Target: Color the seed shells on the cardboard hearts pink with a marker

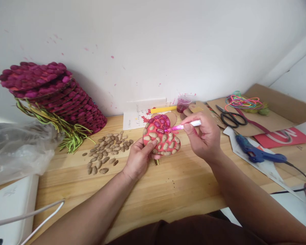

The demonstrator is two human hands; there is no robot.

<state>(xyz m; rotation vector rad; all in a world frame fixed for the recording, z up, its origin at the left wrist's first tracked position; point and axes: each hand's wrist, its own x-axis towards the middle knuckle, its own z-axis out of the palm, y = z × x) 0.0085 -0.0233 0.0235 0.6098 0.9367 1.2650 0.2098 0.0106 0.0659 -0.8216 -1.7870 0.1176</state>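
My left hand [140, 154] grips the lower left edge of a flat red cutout [148, 132] with peanuts fixed on its face, thumb in front. Upper peanuts on it are magenta, while the lower ones keep their tan shell colour. My right hand [203, 136] pinches a white-handled paintbrush [192, 124] stained magenta. The brush's tip touches or nearly touches a peanut near the cutout's middle. Loose peanuts [108, 146] lie on the wooden table [153, 194] left of my left hand. Behind the brush stands a clear cup [184, 103] holding magenta liquid.
A stack of magenta peanut-covered pieces [58, 92] with green cords leans at left, near a plastic bag [17, 149] and white box [17, 204]. At right are black scissors [232, 117], a blue glue gun [257, 153] with its cable, cardboard [283, 105] and colourful cords [244, 103].
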